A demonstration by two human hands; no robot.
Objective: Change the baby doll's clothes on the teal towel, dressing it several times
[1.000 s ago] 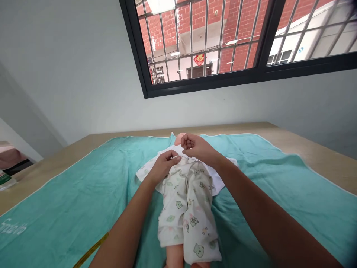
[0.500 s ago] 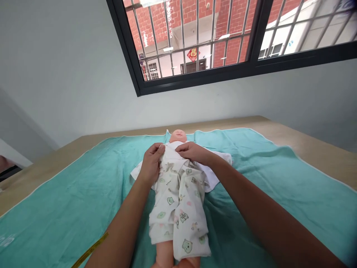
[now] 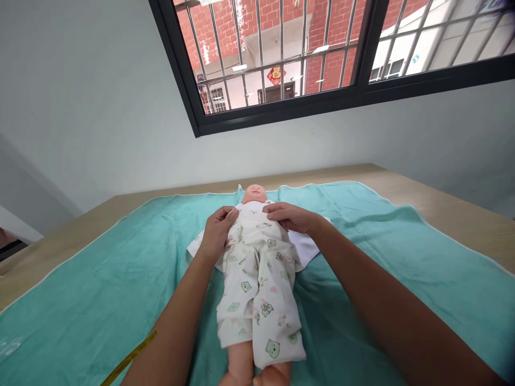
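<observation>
A baby doll [image 3: 255, 193] lies on its back, head toward the wall and bare feet toward me. It wears printed baby pants [image 3: 257, 279] with green bear faces, their top reaching up to its chest. My left hand [image 3: 218, 229] is closed, pinching the pants' waist edge at the left side. At the other side of the chest, my right hand [image 3: 290, 215] pinches the waist edge between thumb and fingers. A white baby shirt [image 3: 304, 246] spreads out from under the doll on both sides.
Under the doll, a teal blanket [image 3: 116, 289] covers much of a wooden table [image 3: 475, 220]. A yellow tape measure [image 3: 131, 356] lies by my left forearm. Behind the table stand a wall [image 3: 261, 155] and a barred window [image 3: 277, 59] with a dark frame.
My right hand has shifted right, from mid-chest toward the doll's side. The top of the pants is now spread wider and smoother across the chest. My left hand stays nearly in place.
</observation>
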